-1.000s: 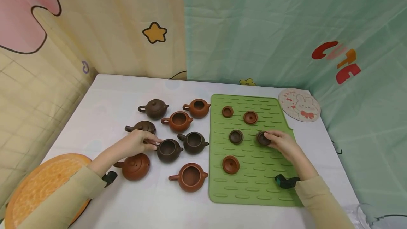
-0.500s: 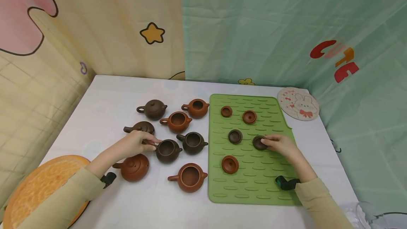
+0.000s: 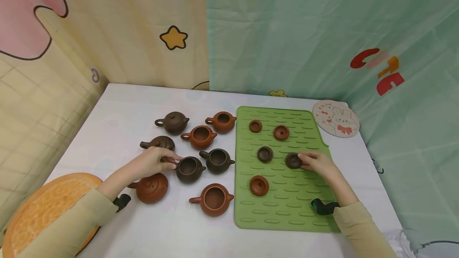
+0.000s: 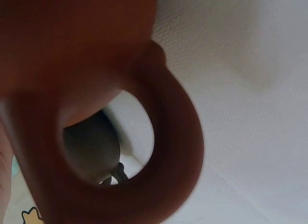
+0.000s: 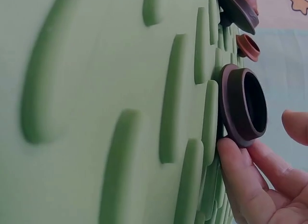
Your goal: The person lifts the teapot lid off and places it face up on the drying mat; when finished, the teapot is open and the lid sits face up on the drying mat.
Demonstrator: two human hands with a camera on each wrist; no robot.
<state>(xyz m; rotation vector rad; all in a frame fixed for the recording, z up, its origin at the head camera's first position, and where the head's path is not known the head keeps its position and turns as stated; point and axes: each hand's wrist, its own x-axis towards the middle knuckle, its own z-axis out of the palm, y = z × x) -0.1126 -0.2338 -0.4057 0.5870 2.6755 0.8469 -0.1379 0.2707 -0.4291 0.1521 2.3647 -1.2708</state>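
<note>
The person's left hand (image 3: 155, 160) pinches at the handle side of a dark brown, round clay teapot with an open top (image 3: 190, 175), which is on the white table (image 3: 172, 234) left of the green ridged mat (image 3: 279, 220); the fingers hide the handle. The right hand (image 3: 319, 163) has its fingertips at the rim of a dark brown, round clay lid (image 3: 289, 162), which is hollow side up over the mat toward its right edge; in the right wrist view the thumb is apart from the lid, and whether the lid's underside touches the mat is hard to tell. The left wrist view is nearly filled by a blurred handle of a reddish-brown clay teapot with its lid on (image 3: 152, 190), and only a sliver of hand shows. The left hand and forearm partly cover a dark brown lidded teapot with a straight handle (image 3: 165, 141). Near the mat's left edge are a second dark brown open-topped teapot (image 3: 218, 169) and, closer to the table's near side, a reddish-brown open-topped one (image 3: 216, 212). Another dark brown lid (image 3: 265, 154) is upturned on the mat. A round pale coaster with a rabbit print (image 3: 338, 118) is by the table's far right corner. The left sleeve (image 3: 75, 226) hides part of a round orange pad (image 3: 53, 202), also cut off by the frame; the table's near edge is out of view.
</note>
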